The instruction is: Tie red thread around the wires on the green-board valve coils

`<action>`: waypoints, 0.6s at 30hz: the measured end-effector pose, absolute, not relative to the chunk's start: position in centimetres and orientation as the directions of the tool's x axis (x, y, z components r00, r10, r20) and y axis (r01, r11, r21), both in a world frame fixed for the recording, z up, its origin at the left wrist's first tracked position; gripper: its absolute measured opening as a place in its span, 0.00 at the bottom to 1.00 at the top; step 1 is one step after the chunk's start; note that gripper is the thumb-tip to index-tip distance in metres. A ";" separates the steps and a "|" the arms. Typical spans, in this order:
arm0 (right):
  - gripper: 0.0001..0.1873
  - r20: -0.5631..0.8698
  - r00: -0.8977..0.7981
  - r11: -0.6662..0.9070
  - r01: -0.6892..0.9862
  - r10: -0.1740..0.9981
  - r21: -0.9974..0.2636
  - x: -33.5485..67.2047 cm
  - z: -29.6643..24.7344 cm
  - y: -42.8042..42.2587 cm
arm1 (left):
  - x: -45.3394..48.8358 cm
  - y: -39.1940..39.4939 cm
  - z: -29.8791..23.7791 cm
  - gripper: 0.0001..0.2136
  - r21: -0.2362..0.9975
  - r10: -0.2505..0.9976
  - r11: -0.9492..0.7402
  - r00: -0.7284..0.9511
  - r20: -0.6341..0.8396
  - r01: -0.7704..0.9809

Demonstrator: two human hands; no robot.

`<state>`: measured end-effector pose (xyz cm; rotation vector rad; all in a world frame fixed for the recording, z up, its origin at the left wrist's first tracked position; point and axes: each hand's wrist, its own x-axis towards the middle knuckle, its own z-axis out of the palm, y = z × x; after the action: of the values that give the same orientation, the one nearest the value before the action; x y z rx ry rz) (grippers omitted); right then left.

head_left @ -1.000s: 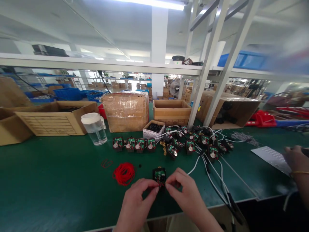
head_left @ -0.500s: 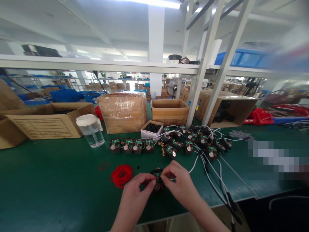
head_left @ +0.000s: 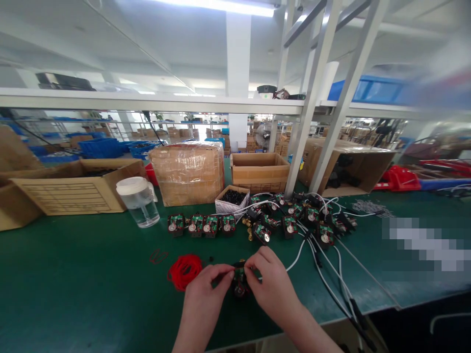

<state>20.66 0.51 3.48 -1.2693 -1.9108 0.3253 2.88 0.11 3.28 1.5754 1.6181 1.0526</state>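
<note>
Between my hands, low on the green bench, is a small black device (head_left: 240, 288) with a green circuit board, red wires and a round silver part. My left hand (head_left: 206, 296) pinches thumb and forefinger at its upper left edge. From the other side, my right hand (head_left: 274, 282) closes its fingertips on the upper right, near a black strip across the top. Whether the fingertips also hold a thin wire is too small to tell. A coil of red wire (head_left: 185, 271) lies left of my left hand, with a loose red piece (head_left: 159, 256) beyond it.
Several similar devices (head_left: 228, 224) stand in a row behind, and more are heaped with white cables (head_left: 336, 274) to the right. Behind are a small box of black parts (head_left: 232, 200), a clear lidded cup (head_left: 139, 203), cardboard boxes (head_left: 187, 174) and metal shelf posts (head_left: 312, 108).
Both hands stay at the device, their fingertips shifting slightly toward its upper edge. More of the device's lower front shows now. The whole view has moved down a little in the picture.
</note>
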 end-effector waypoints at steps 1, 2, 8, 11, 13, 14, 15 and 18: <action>0.11 0.483 -0.175 0.463 0.672 0.858 -0.578 20.6 3.4 0.5 | 2.9 0.1 3.3 0.09 0.865 0.991 -0.049 -0.083 0.104 0.500; 0.11 0.489 -0.175 0.462 0.687 0.855 -0.561 20.5 3.4 0.5 | 2.9 0.1 3.4 0.08 0.855 0.989 -0.060 -0.087 0.122 0.516; 0.11 0.501 -0.192 0.457 0.746 0.844 -0.484 20.1 3.1 0.3 | 3.2 -0.1 3.8 0.06 0.835 0.979 -0.117 -0.077 0.186 0.537; 0.11 0.501 -0.180 0.440 0.766 0.846 -0.468 20.1 2.9 0.4 | 3.2 -0.1 3.7 0.05 0.835 0.979 -0.119 -0.077 0.189 0.536; 0.11 0.502 -0.179 0.436 0.774 0.846 -0.459 20.1 2.8 0.5 | 3.2 0.0 3.7 0.05 0.837 0.979 -0.119 -0.076 0.187 0.535; 0.11 0.505 -0.182 0.439 0.776 0.844 -0.453 20.1 2.7 0.5 | 3.1 -0.1 3.7 0.06 0.838 0.980 -0.119 -0.073 0.186 0.533; 0.11 0.510 -0.188 0.445 0.776 0.839 -0.446 20.1 2.6 0.6 | 3.1 -0.1 3.7 0.06 0.839 0.981 -0.116 -0.070 0.180 0.532; 0.11 0.542 -0.199 0.469 0.775 0.817 -0.423 20.1 2.5 0.7 | 3.1 -0.1 3.7 0.06 0.832 0.988 -0.077 -0.072 0.139 0.550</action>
<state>20.09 0.67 2.48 -1.3206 -1.9861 0.0719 3.09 -0.14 3.69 1.6648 1.6598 1.0486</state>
